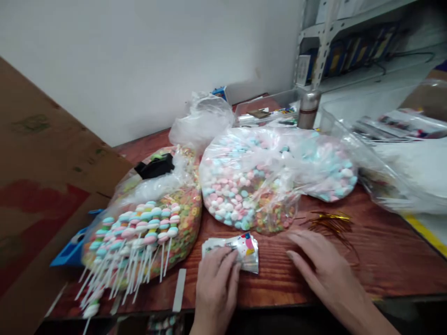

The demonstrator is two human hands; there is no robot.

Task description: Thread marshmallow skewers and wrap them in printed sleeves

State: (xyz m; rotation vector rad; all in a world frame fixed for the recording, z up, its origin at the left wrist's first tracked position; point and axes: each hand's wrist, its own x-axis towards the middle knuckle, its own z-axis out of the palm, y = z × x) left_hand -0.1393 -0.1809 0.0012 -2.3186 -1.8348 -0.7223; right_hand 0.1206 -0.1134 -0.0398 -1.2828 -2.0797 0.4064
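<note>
Head view: the left hand (216, 291) lies partly closed over the near edge of a stack of printed foil packets (232, 251), fingers on top; whether it grips, I cannot tell. The right hand (324, 272) is open and empty, resting on the wooden worktop (391, 260) just below gold twist ties (330, 222). Beyond the hands lie a clear bag of marshmallow skewers (139, 237) and a clear bag of pastel marshmallows (251, 181).

Left hand (216, 289) cupped, right hand (323, 265) flat
</note>
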